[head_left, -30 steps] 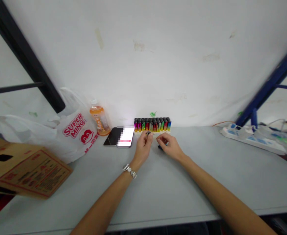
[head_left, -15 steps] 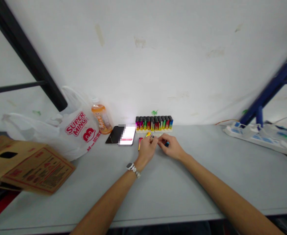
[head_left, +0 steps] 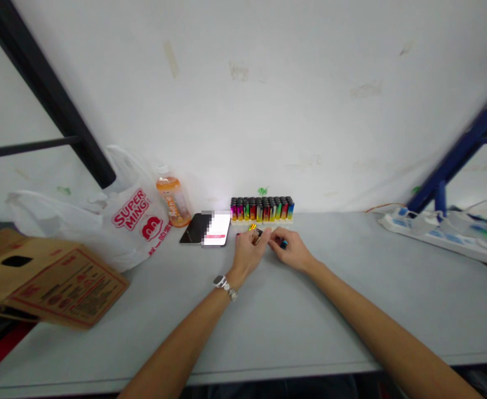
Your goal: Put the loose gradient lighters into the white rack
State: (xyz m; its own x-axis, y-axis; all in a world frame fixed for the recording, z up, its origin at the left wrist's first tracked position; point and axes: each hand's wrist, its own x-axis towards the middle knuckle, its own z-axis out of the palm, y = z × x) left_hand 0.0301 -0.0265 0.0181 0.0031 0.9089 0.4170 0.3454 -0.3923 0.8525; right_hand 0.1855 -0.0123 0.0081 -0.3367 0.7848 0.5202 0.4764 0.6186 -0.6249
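Several colourful lighters point(head_left: 262, 209) with black tops stand upright in rows in a pale tray point(head_left: 287, 223) against the wall. Just in front of them my left hand point(head_left: 249, 250) is closed on a small lighter with a dark top, mostly hidden by the fingers; a yellow shiny piece point(head_left: 252, 227) shows just beyond them. Close beside it on the right, my right hand point(head_left: 290, 248) is closed, with a blue and black lighter point(head_left: 283, 244) showing between its fingers. The fingertips of both hands nearly meet. A watch and bracelet point(head_left: 225, 285) are on my left wrist.
A tablet point(head_left: 195, 230) lies left of the lighters. Farther left are an orange drink bottle point(head_left: 172, 202), a white plastic bag point(head_left: 102, 227) and a cardboard box point(head_left: 68, 288). A power strip point(head_left: 434, 235) with cables lies at the right.
My left hand has shifted slightly and its fingers have moved, covering most of the pink lighter that lay beside it. A dark top shows more at its fingertips. My right hand is nearly unchanged.
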